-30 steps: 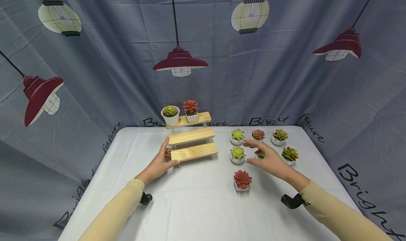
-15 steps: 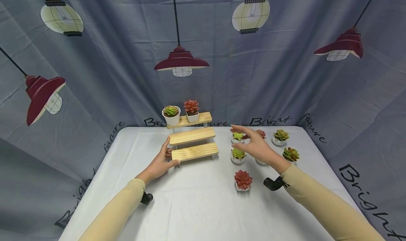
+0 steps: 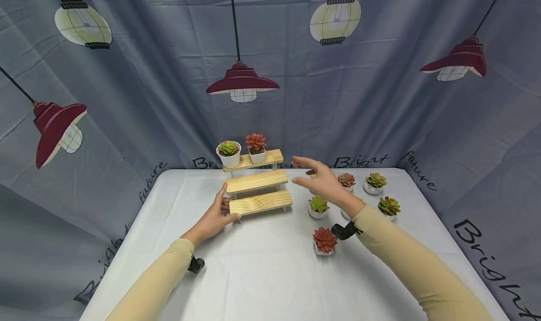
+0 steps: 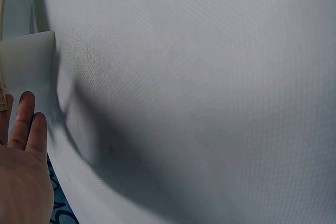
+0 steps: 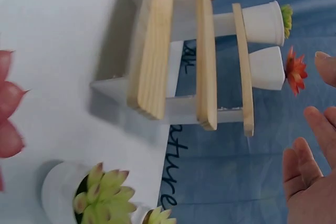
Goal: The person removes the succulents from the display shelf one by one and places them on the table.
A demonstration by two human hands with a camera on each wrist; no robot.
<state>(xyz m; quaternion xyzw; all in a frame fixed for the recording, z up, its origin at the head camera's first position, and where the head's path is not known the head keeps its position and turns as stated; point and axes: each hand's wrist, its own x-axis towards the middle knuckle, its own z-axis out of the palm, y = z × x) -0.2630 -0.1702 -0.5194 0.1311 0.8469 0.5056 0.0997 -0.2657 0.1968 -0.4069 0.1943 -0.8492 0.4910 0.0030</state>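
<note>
A three-tier wooden plant stand [image 3: 257, 181] with white legs stands at the table's back, left of middle. My left hand [image 3: 213, 220] holds its left end, thumb by the lowest board and index finger by the middle one. The top board carries a green succulent [image 3: 228, 153] in a round white pot and a red succulent [image 3: 255, 148] in a square pot. My right hand [image 3: 323, 182], fingers spread and holding nothing, hovers right of the stand. It partly hides a green succulent behind it. In the right wrist view the lower two boards are bare.
Potted succulents sit at the right: a green one [image 3: 318, 207], a reddish one [image 3: 346, 181], two darker green ones [image 3: 374, 182] and a red one [image 3: 325, 240] nearer the front. My right forearm [image 3: 401, 255] crosses over the table. A grey-blue curtain [image 3: 287, 123] hangs behind.
My right hand has moved left and away from me, from over the potted succulents to beside the stand, with nothing in it. The left hand stays at the stand.
</note>
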